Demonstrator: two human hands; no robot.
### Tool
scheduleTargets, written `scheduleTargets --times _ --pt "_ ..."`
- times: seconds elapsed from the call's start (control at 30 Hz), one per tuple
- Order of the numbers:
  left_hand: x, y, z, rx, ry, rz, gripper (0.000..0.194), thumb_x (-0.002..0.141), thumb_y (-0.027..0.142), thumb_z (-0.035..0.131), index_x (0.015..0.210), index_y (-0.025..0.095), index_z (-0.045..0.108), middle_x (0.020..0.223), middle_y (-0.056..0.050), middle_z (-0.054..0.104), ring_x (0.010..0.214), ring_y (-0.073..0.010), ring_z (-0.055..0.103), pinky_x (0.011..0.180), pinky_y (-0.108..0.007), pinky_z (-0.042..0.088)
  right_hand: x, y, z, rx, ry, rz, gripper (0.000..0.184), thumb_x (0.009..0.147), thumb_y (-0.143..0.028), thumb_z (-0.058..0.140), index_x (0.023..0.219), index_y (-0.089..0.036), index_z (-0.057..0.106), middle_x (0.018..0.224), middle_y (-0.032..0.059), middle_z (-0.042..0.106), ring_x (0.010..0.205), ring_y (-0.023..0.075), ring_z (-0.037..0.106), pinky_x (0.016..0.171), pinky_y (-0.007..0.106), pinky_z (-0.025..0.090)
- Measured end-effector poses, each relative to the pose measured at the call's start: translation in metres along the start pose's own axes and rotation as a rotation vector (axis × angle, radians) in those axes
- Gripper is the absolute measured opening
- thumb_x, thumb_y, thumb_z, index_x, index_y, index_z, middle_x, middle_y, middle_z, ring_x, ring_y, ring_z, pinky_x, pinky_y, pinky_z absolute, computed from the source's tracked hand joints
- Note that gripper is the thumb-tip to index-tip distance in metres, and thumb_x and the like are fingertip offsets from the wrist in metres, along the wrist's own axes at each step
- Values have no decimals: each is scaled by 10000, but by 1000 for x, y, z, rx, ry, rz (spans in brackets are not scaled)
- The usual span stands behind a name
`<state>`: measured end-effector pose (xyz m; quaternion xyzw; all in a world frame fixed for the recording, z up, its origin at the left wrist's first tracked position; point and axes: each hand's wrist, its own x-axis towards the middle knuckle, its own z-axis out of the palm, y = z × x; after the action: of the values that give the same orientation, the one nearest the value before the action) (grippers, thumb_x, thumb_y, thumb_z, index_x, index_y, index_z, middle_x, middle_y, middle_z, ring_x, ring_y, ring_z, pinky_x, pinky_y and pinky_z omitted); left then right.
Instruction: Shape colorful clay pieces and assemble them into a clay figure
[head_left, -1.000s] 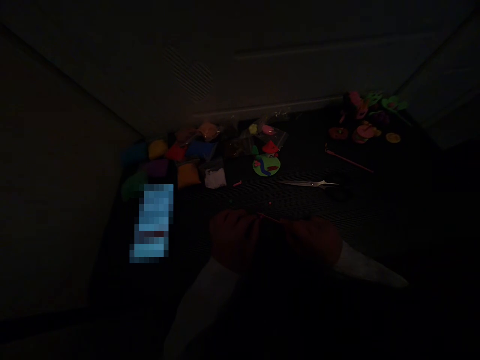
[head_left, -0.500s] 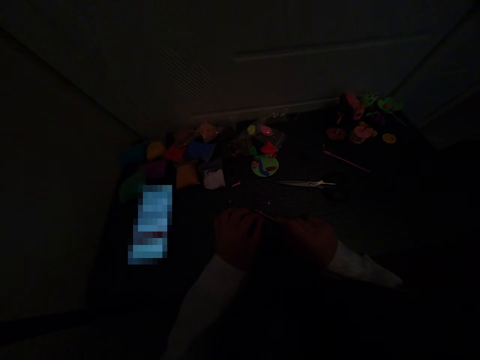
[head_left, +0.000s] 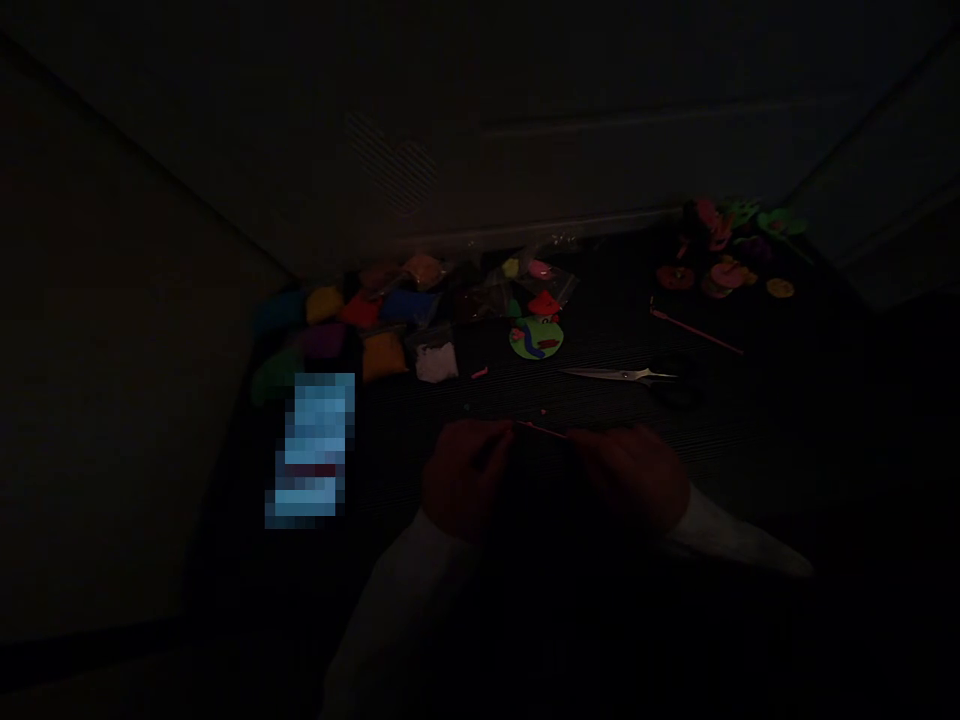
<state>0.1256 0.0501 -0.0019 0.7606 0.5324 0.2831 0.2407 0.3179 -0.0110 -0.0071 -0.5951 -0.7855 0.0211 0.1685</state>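
In dim light, a thin pink stick (head_left: 546, 431) spans the gap between my two hands just above the dark table. My left hand (head_left: 465, 478) closes its fingertips on the stick's left end. At the other end, the fingers of my right hand (head_left: 641, 475) are bent round it, though shadow hides their tips. Beyond the hands is a small clay figure (head_left: 536, 338) with a red hat on a round green base. Scissors (head_left: 630, 376) lie right of it, blades to the left. Small pink clay bits (head_left: 480, 372) lie nearby.
Several bags of coloured clay (head_left: 384, 355) crowd the back left. A lit phone (head_left: 313, 450), its screen blurred out, lies at left. Another pink stick (head_left: 697, 332) rests behind the scissors. Clay pieces (head_left: 726, 278) stand at back right, and a wall (head_left: 600, 170) closes the far side.
The view has shifted slightly, so the table things appear a little further right. My hands have moved slightly apart, still on the thin pink stick.
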Motion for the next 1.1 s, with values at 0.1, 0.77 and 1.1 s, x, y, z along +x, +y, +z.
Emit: scheduleTargets --times 0.1,0.77,1.1 --pt "0 1 -2 -8 -5 -29 149 741 294 553 805 195 645 814 -25 646 787 -154 573 724 -289 461 2 -1 0 -17 -29 3 273 828 -231 414 1059 -197 554 714 15 591 641 126 489 626 289 277" --pt "9 11 -13 -491 -80 -395 176 720 309 537 645 179 629 655 -3 626 645 -133 563 605 -248 433 9 -4 -5 190 24 29 280 819 -267 445 1064 -194 558 997 82 555 888 175 489 749 335 389" --pt "60 39 -6 -1386 -63 -516 190 600 311 651 646 152 557 637 -1 567 603 -81 502 544 -205 387 70 26 -43 444 270 -1 203 811 -231 461 972 -193 578 943 54 557 901 142 522 789 312 432"
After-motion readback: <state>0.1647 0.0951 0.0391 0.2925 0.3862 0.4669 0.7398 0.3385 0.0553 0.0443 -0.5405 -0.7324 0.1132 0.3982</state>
